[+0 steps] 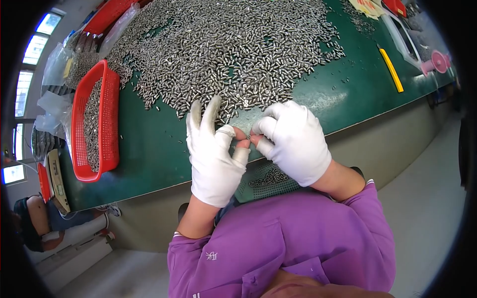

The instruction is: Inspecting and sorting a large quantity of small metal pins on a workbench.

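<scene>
My left hand (pixel 211 154) and my right hand (pixel 293 141) meet just over the table's front edge. Both wear white gloves that leave the thumb and forefinger tips bare. Those bare tips are pinched close together, with something tiny between them that is too small to make out. The left hand's other fingers stretch forward to the near edge of a large heap of small metal pins (pixel 223 59). On the right hand the remaining fingers are curled in. Below the hands, a green mesh basket (pixel 243 192) with more small metal parts is partly hidden by the table edge and my body.
A long red plastic basket (pixel 110 124) holding metal parts stands left on the green table (pixel 154 154). Beyond it lie clear plastic bags (pixel 54 107) and a scale (pixel 58 181). A yellow cutter knife (pixel 391 69) and a pink reel (pixel 438 62) are at right. Another person (pixel 37 218) sits lower left.
</scene>
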Demonstrator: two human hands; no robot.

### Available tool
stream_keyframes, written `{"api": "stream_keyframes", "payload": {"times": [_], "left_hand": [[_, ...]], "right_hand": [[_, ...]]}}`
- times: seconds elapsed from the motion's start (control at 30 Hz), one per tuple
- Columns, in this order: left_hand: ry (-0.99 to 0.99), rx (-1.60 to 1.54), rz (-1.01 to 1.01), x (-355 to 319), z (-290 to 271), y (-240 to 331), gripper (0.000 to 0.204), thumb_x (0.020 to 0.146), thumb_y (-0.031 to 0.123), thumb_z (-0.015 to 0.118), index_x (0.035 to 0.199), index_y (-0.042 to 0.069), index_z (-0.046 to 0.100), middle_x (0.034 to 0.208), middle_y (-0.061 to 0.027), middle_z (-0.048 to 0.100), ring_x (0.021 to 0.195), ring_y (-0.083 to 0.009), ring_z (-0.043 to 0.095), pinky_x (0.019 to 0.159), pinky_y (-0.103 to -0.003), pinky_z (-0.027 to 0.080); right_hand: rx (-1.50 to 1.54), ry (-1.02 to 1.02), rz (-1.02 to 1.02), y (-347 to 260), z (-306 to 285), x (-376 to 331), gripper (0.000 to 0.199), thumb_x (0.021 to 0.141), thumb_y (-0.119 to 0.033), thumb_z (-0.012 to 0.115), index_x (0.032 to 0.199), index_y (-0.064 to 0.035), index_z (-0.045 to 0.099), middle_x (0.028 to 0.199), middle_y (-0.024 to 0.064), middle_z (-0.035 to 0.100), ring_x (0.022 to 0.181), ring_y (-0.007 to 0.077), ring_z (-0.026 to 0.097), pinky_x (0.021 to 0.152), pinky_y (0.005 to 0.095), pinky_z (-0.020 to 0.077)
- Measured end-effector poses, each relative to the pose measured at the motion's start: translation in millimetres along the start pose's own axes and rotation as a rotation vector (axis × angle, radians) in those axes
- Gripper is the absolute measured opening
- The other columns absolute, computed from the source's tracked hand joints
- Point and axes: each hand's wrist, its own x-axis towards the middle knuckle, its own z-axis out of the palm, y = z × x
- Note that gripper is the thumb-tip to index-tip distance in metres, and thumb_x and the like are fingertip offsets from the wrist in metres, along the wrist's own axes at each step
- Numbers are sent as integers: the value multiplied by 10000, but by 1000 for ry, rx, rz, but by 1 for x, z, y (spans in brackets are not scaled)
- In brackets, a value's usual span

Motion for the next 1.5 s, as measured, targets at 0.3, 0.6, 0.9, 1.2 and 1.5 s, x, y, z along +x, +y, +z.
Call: {"api": "stream_keyframes", "payload": {"times": [0.3,0.6,0.9,1.2,1.5], "left_hand": [[-27,-107,4,1,0,0,194,716,70,791,864,80,665,1470,-188,513,1384,-520,383,1127,-601,353],[-60,-131,9,0,-2,0,185,727,62,783,870,89,669,1494,-177,502,1412,-524,362,1151,-593,331],[-92,-75,131,0,-7,1,219,708,3,743,859,97,614,1514,-192,499,1424,-552,359,1128,-598,369],[-3,-260,93,-3,-8,-12,184,743,77,777,878,89,652,1501,-198,507,1407,-549,388,1114,-578,389],[162,120,-17,9,7,-13,276,725,100,805,944,100,636,1520,-212,463,1425,-532,355,1142,-616,330]], "right_hand": [[47,9,20,0,0,-5,112,807,-232,745,840,-144,684,864,34,615,858,267,614,732,411,515],[57,-31,32,1,-5,-9,129,758,-178,779,849,-139,696,902,42,637,869,279,623,753,415,516],[75,-73,-26,4,-11,-14,107,800,-214,739,871,-147,697,886,48,620,864,289,623,746,430,524],[48,62,-5,27,-27,-11,97,793,-170,763,881,-166,723,899,24,655,831,277,624,738,420,524],[-158,75,53,20,-12,3,113,811,-235,761,853,-151,699,895,35,618,878,263,610,779,406,506]]}}
